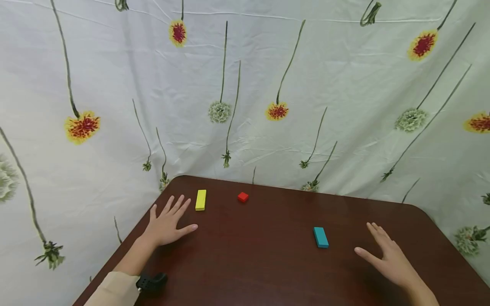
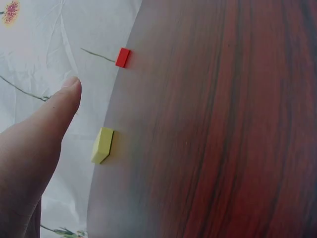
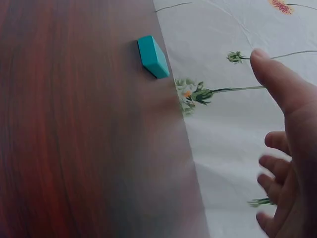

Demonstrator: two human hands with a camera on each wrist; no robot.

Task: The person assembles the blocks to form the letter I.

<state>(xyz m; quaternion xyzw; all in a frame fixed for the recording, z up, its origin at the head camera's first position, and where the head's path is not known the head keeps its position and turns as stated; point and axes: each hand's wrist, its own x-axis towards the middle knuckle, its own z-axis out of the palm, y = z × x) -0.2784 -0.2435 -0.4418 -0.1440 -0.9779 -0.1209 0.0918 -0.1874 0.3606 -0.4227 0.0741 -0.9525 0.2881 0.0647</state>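
Holding the left hand (image 1: 165,227) and the right hand (image 1: 394,259) well apart over the bench (image 1: 245,263). Spreading the left hand's fingers straight just beside the yellow block (image 1: 200,200), with the red block (image 1: 243,196) farther right, near the bench's far edge. Parting thumb from fingers on the right hand, near the teal block (image 1: 320,237).
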